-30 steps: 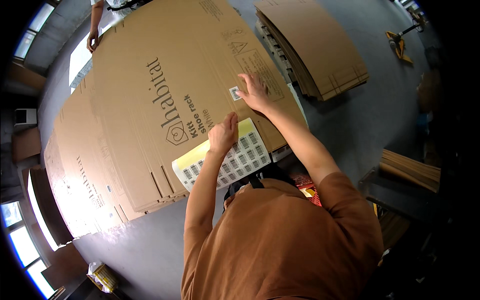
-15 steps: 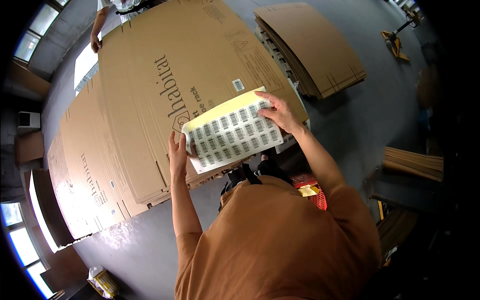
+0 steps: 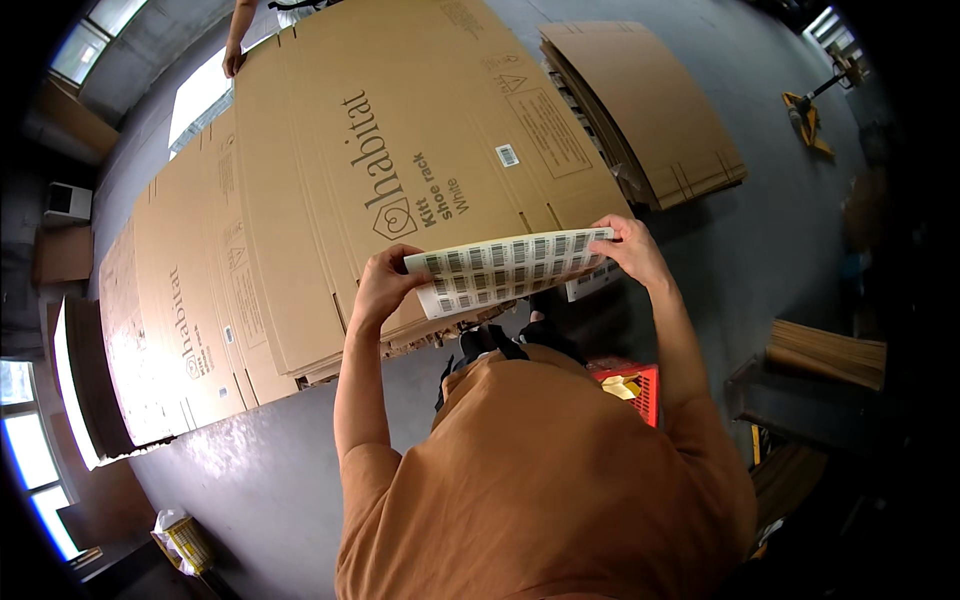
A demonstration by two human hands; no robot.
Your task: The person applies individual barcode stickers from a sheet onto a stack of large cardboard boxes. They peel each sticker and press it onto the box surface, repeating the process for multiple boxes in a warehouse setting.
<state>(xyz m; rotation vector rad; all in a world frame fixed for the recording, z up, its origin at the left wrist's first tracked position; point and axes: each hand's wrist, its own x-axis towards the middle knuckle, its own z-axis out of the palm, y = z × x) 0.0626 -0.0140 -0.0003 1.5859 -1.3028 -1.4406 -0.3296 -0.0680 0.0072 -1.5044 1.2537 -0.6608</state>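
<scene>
My left hand (image 3: 386, 284) and my right hand (image 3: 636, 252) hold a white sheet of barcode labels (image 3: 508, 270) between them. The left fingers and thumb pinch its left edge, and the right ones grip its upper right corner. The sheet is bowed and tilted, with its rows of labels towards me. It is above the near edge of a large flat brown carton (image 3: 420, 110), the top one of a stack. A small barcode label (image 3: 507, 155) is stuck on that carton, beyond the sheet.
More flat cartons (image 3: 185, 290) lie to the left; another stack (image 3: 640, 100) stands at the far right. Another person's hand (image 3: 234, 62) touches the carton's far left edge. A red crate (image 3: 645, 395) is beside me on the right. A yellow pallet jack (image 3: 808, 125) stands beyond.
The sheet has tilted and bowed, so its yellow upper strip barely shows. My right hand has moved right along its top edge to the corner; my left hand has closed on the left edge.
</scene>
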